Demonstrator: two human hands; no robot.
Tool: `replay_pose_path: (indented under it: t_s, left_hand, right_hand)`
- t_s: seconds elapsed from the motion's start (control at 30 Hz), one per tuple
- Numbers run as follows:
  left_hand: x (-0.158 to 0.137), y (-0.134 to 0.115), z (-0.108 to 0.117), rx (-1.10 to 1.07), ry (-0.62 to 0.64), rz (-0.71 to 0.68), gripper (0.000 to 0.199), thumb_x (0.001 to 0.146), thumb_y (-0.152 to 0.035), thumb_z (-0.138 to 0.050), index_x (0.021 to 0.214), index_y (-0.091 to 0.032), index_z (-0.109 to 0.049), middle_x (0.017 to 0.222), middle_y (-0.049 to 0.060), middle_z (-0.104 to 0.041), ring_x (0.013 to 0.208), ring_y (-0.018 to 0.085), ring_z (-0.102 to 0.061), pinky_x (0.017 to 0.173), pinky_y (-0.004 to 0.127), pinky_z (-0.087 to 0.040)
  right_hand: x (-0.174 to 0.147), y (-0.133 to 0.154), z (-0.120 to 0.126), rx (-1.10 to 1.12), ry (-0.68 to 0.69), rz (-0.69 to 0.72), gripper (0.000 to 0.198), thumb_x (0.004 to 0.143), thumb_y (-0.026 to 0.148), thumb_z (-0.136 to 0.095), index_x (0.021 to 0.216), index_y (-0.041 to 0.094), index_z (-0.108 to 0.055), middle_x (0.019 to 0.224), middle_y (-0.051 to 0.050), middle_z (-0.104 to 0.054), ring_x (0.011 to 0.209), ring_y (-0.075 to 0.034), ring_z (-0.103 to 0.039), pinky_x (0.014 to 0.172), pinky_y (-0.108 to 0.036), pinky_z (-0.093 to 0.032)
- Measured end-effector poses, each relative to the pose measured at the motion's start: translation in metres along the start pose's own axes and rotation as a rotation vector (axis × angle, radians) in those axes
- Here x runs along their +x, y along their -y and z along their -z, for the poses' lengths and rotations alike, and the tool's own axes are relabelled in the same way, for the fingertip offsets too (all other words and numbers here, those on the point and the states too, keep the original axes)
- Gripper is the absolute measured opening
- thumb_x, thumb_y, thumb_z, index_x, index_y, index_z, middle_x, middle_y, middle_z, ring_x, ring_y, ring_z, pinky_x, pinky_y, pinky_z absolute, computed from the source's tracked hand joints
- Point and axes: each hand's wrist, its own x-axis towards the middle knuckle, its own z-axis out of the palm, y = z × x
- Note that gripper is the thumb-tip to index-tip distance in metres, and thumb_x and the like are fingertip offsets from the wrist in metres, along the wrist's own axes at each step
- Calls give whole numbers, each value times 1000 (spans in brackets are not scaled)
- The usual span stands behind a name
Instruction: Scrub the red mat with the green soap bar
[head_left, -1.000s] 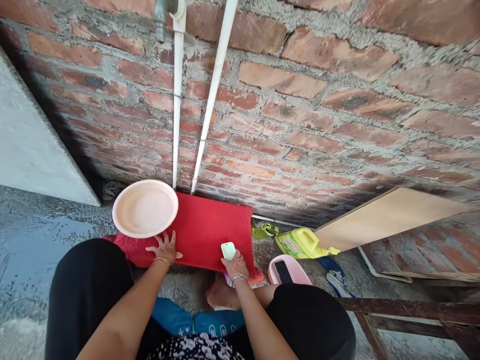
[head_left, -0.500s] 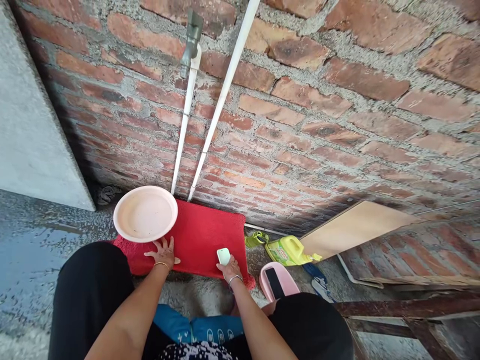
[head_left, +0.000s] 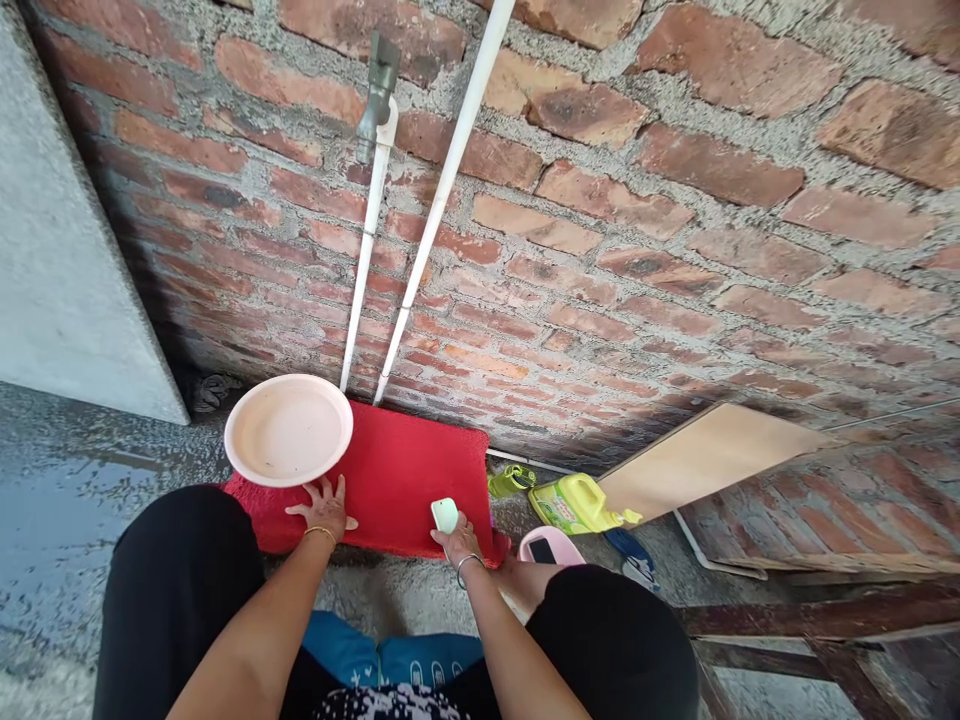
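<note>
A red cloth (head_left: 420, 450) lies spread on a low surface against the wall. My left hand (head_left: 327, 508) rests flat on its near left part with the fingers spread, fingertips beside the rim of a pale pink basin (head_left: 289, 430). The basin looks empty apart from a few dark specks. Toward the cloth's right end, my right hand (head_left: 456, 540) grips a pale green scrub brush (head_left: 445, 514) with a small hole at its far end. Its underside, against the cloth, is hidden.
A yellow detergent jug (head_left: 574, 503) and a green-yellow item (head_left: 512, 480) stand right of the cloth. Nearby is a pink tub (head_left: 551, 545) holding a dark object, partly behind my leg. White pipes (head_left: 431, 220) and a tap (head_left: 377, 95) run up the brick wall. The left floor is wet.
My right leg has shifted and now covers more of the pink tub. The view has moved slightly. Both hands stay nearly in place on the cloth.
</note>
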Motion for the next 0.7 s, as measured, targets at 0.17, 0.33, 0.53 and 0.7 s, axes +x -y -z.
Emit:
replay_pose_path:
  t_s: [0.17, 0.33, 0.53, 0.7]
  left_hand:
    - [-4, -1, 3, 17, 2, 4, 96, 72, -58, -66, 150, -37, -12, 160, 13, -12, 141, 51, -10, 90, 83, -26]
    - [-6, -1, -1, 62, -46, -4, 93, 75, -58, -64, 150, -36, -14, 159, 15, -16, 139, 52, -14, 89, 83, -26]
    - [-5, -2, 1, 93, -30, -10, 93, 75, -58, -62, 150, -35, -12, 160, 16, -14, 139, 54, -11, 85, 84, -29]
    - [-5, -5, 4, 91, -18, 5, 94, 74, -57, -65, 150, -36, -13, 160, 16, -13, 139, 53, -12, 86, 82, -31]
  right_hand:
    - [0, -6, -1, -19, -36, 29, 72, 74, 41, -66, 139, 20, -42, 128, -11, -58, 114, -25, -59, 93, -33, -47]
    - [-6, 23, -8, -5, -161, 184, 68, 79, 43, -60, 140, 23, -41, 127, -12, -58, 115, -25, -57, 95, -32, -44]
    - [-3, 62, 6, -40, -52, 291, 70, 77, 41, -64, 140, 21, -42, 130, -13, -56, 119, -27, -54, 97, -33, -41]
    - [11, 32, 23, 40, -58, 101, 68, 80, 43, -59, 141, 20, -40, 128, -13, -57, 115, -26, -57, 91, -33, -45]
